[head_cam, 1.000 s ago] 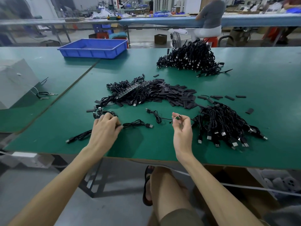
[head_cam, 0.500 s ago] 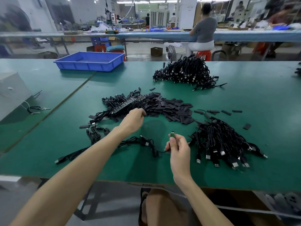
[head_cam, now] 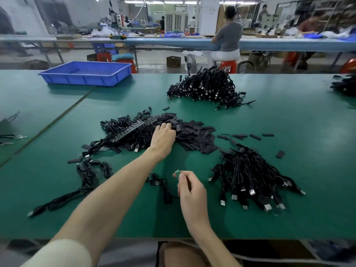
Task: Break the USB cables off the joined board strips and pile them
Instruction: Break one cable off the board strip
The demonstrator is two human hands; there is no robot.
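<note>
My right hand [head_cam: 189,191] pinches the small green board end [head_cam: 177,172] of a black USB cable [head_cam: 163,186] that trails down to the left on the green table. My left hand [head_cam: 163,136] reaches forward, fingers resting on a heap of flat black sleeves [head_cam: 194,134]. Just left of that hand lies a long joined board strip [head_cam: 133,129] on a tangle of attached cables. A pile of separated cables [head_cam: 250,176] with metal plugs lies to the right of my right hand.
A bigger cable pile [head_cam: 207,87] sits farther back on the table. A blue tray [head_cam: 86,73] stands at the back left. Loose cables [head_cam: 90,173] lie near the left front. People work at benches beyond the table edge.
My left hand has left the loose cables at the front left and moved forward onto the black sleeve heap. My right hand keeps pinching the cable's board end, now held upright.
</note>
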